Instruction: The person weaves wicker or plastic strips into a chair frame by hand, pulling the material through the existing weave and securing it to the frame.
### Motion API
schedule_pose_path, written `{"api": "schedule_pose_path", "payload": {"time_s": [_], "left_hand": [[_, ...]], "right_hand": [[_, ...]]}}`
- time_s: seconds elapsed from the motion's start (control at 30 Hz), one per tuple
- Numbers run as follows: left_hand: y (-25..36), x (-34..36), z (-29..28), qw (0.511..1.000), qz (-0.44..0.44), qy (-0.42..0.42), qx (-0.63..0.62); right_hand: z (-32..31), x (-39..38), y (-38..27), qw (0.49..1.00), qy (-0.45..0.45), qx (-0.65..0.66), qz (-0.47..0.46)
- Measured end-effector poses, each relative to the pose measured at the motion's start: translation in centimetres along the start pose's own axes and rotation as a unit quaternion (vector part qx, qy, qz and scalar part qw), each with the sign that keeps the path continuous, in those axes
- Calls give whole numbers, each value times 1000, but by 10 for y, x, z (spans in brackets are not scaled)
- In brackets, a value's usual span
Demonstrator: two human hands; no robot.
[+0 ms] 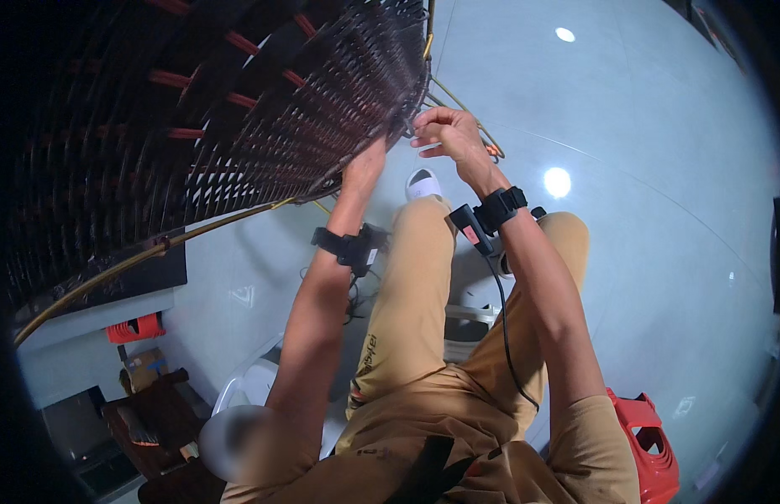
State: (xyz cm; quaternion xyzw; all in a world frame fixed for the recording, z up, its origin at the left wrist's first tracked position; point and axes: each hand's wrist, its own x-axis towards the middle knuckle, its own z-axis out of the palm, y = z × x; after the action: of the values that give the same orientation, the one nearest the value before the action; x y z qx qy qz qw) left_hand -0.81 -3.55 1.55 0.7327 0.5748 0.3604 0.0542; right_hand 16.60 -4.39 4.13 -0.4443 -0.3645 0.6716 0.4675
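A large dark brown woven wicker piece on a thin gold-coloured frame takes up the upper left. Dull red strands cross its dark face. My left hand reaches to the lower right edge of the weave, its fingers hidden behind it. Just right of that edge is my right hand. Its fingers are curled and drawn together near the weave's corner; whatever lies between them is too small to make out. Each wrist wears a black strap with a small device.
My legs in tan trousers lie below the hands, with a white shoe beyond. A red plastic stool stands at lower right. Dark furniture and a red object are at lower left. The floor is pale and glossy.
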Motion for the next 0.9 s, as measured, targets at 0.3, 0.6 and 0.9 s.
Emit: {"api": "schedule_pose_path", "payload": {"time_s": [0.3,0.6,0.9], "left_hand": [[50,5,-35,940,-242,-153,-188],[43,3,-33,975,-101,-98,-171],[49,6,-37,961,-129,-114,-216]], "right_hand": [[3,-8,6,996,13,-56,-62],[-4,0,10,997,-66,5,-28],[-5,-4,4,985,-93,123,71]]}}
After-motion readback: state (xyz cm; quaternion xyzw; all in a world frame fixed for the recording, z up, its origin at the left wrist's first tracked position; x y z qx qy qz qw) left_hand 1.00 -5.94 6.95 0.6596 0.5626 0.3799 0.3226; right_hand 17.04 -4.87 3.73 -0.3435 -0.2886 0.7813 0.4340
